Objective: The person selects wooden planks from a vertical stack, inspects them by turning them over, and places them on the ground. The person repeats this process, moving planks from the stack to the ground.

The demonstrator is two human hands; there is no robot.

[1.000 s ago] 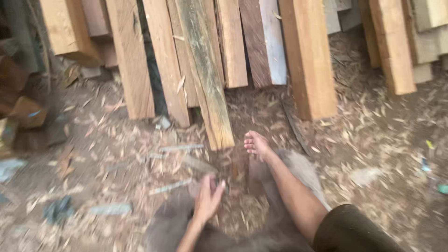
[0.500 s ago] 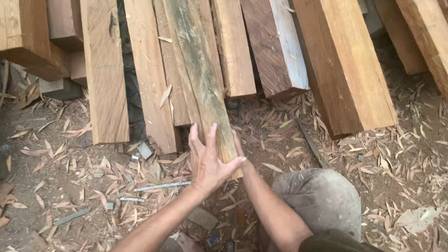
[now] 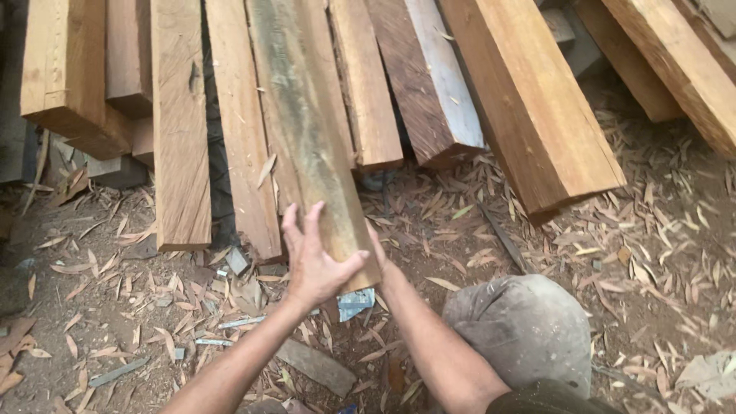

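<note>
- Outdoor dirt ground (image 3: pixel 659 253) strewn with dry leaves and wood chips, with rough timber laid in a row across the upper part of the view.
- Half a second ago both hands were just arriving at the near end of the greenish weathered plank (image 3: pixel 307 146); now they are closed in on it, so the grip on that end looks established, where 1 second ago the hands were low by the knees and a bare foot showed.
- That plank lies on top of the row, slanting from upper left down to its near end, which sits between the 2 hands above the littered ground.
- Left hand (image 3: pixel 314 261) presses against the plank's left face, fingers spread and pointing up, thumb hooked across the end.
- Right hand (image 3: pixel 377 249) is mostly hidden behind the plank's end; only its edge and wrist show, so I cannot tell how its fingers sit.
- Both forearms reach forward and up from the lower edge, converging on the end.
- A grey-clothed knee (image 3: pixel 529 330) sits lower right.
- A thick orange beam (image 3: pixel 537 115) lies to the right, well apart.
</note>
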